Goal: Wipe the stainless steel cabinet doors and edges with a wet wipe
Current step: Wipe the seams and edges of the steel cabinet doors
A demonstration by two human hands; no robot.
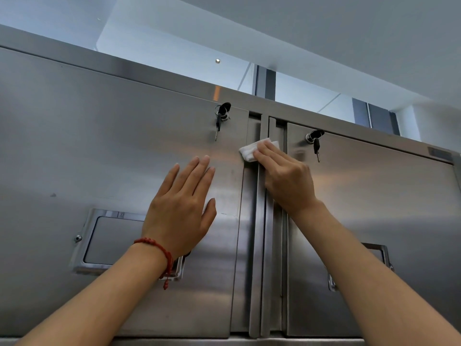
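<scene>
Two stainless steel cabinet doors fill the view from below, the left door (112,151) and the right door (374,196). Between them run the vertical door edges (259,245). My left hand (180,208) lies flat on the left door, fingers straight and pointing up. My right hand (287,178) presses a folded white wet wipe (250,149) against the door edges near the top of the seam. Part of the wipe is hidden under my fingers.
A key hangs in the lock of the left door (220,116) and another in the lock of the right door (314,139). Recessed handles sit lower on the left door (99,240) and the right door (381,255). The cabinet's top rail (149,73) runs below the ceiling.
</scene>
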